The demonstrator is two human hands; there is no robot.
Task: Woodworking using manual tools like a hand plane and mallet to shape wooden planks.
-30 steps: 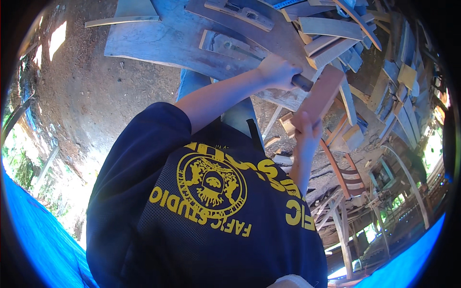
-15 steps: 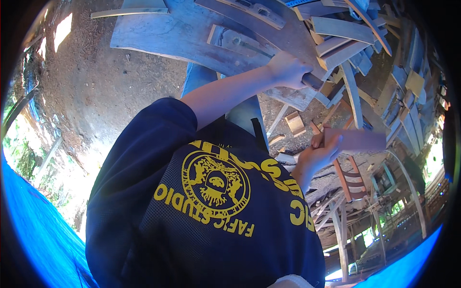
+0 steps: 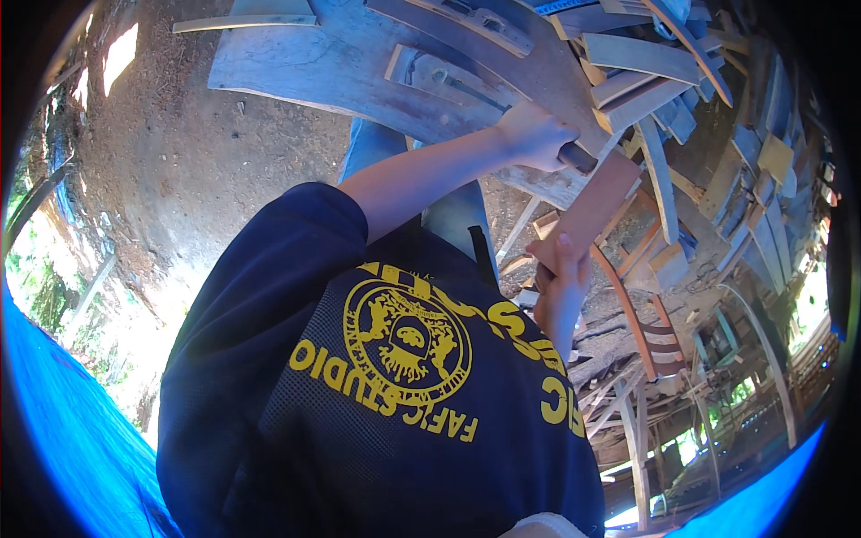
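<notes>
My left hand [image 3: 536, 136] is closed around a dark brown wooden handle [image 3: 577, 159], whose rounded end sticks out past the fist. A thin greyish shaft [image 3: 475, 91] lies in line with it on the far side of the fist; whether they are one tool I cannot make out. My right hand [image 3: 563, 273] grips the near end of a flat reddish-brown wooden board [image 3: 595, 208], thumb on its upper face. The board slants away to the right, its far end close to the handle. Beneath the left forearm and fist lies a wide greyish wooden plank [image 3: 296, 65].
A hand plane [image 3: 489, 25] rests on the plank at the far side. Several loose wood pieces [image 3: 641, 56] are heaped at the far right. A reddish-brown slatted wooden frame [image 3: 659, 345] stands at right. Dirt floor [image 3: 224, 143] shows at left.
My right hand has swung the board from pointing right to slanting up and away, bringing its far end near the left hand. My left hand has hardly moved.
</notes>
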